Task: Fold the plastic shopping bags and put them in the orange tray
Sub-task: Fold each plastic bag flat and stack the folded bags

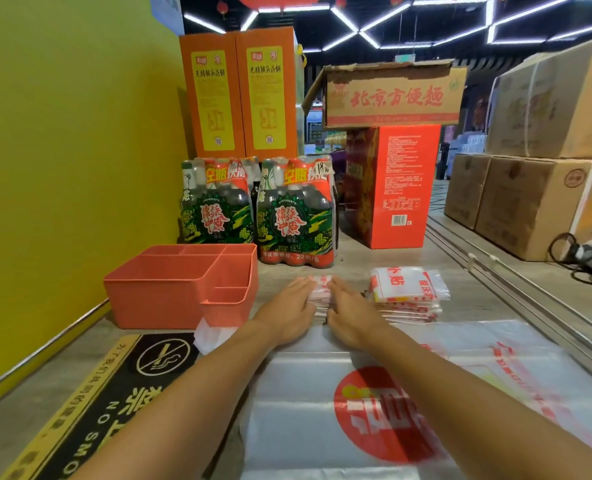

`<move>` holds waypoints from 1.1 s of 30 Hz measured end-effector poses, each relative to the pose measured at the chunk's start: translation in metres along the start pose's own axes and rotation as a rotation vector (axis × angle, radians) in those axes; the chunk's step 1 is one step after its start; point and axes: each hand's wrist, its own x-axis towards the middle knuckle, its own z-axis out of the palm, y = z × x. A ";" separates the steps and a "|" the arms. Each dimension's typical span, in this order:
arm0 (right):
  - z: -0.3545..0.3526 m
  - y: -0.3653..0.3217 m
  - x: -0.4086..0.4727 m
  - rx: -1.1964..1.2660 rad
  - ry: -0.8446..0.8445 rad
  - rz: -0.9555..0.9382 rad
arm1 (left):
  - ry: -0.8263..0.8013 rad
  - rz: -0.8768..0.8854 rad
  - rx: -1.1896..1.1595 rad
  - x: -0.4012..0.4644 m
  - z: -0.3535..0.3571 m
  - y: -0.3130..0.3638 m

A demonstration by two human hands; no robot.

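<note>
Left hand (289, 311) and right hand (348, 315) flat, fingers straight, pressing a folded bag (320, 292) mostly hidden between them, orange tray (169, 292) leftward, near bags (322, 410) cut off at frame bottom.

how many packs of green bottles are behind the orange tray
2. One pack of green bottles stands against the yellow wall, just behind the orange tray. The second pack stands beside it on the right. More could be hidden behind them.
</note>
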 end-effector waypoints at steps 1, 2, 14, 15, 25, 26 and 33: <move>-0.004 -0.002 0.000 0.000 -0.018 0.007 | -0.035 -0.009 0.003 0.001 -0.005 0.003; -0.010 -0.005 0.000 0.007 -0.042 0.014 | -0.073 -0.022 -0.004 0.001 -0.011 0.006; -0.059 -0.026 -0.009 -0.086 -0.089 -0.053 | -0.133 -0.022 0.009 0.001 -0.050 0.021; -0.061 -0.028 -0.010 -0.086 -0.089 -0.066 | -0.131 -0.005 -0.003 0.001 -0.052 0.021; -0.085 -0.037 -0.049 -0.062 -0.022 -0.194 | -0.070 0.096 0.007 -0.042 -0.080 0.039; -0.088 -0.034 -0.057 -0.070 -0.022 -0.200 | -0.068 0.115 0.012 -0.053 -0.084 0.041; -0.099 -0.010 -0.147 -0.163 -0.157 -0.272 | -0.244 0.183 0.098 -0.149 -0.089 0.063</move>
